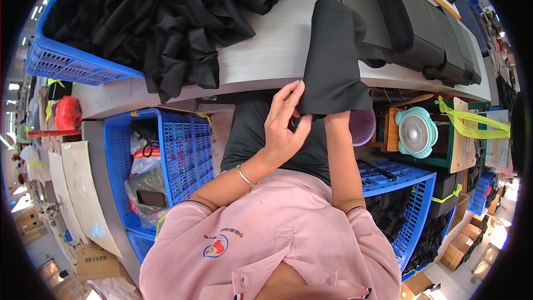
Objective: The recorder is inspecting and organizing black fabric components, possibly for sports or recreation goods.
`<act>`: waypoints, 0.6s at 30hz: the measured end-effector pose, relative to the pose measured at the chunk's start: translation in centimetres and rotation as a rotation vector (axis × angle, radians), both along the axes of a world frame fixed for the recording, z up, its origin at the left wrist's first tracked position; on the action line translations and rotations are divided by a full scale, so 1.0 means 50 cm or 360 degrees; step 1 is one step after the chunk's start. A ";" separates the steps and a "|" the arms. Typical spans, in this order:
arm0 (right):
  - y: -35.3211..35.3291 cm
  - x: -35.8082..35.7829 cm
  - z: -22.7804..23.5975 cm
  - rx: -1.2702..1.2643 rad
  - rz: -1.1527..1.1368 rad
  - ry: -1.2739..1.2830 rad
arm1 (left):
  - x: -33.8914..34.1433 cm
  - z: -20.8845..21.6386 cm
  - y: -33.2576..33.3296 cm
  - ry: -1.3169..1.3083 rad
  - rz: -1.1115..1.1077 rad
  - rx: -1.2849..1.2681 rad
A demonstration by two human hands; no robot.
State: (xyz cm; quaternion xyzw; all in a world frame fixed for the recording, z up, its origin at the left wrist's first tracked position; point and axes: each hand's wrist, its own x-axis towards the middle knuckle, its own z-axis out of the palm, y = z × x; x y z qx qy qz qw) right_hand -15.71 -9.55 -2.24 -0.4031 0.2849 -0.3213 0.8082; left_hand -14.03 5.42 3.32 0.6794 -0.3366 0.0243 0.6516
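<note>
A black fabric piece [333, 55], shaped like a tube or pouch, stands up in front of me over the table's front edge. My right hand [337, 119] goes into its lower opening, so only the wrist shows and the fingers are hidden. At the lower left edge of the fabric, my left hand [286, 119] has bent fingers and the thumb against the cloth, gripping the hem. A bracelet circles my left wrist. On the table, a large heap of loose black fabric pieces [183, 28] spills from a blue basket [78, 58].
Stacks of flat black pieces [411, 16] lie at the right of the pale table [277, 33]. Below it stand a blue crate [186, 144] with bags and a phone [151, 198], another blue crate [419, 216], a teal fan [417, 132] and a purple basket [363, 128].
</note>
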 end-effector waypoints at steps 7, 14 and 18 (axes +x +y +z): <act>-0.010 -0.045 0.044 -0.1907 0.0611 0.1107 | 0.038 -0.063 0.021 0.0775 0.0195 -0.0191; 0.026 0.032 0.028 -0.2453 0.0521 0.1266 | 0.050 -0.166 -0.014 0.1541 0.0081 -0.0283; 0.056 0.031 -0.001 -0.2603 0.0263 0.1247 | 0.033 -0.170 -0.036 0.1782 -0.0077 -0.0457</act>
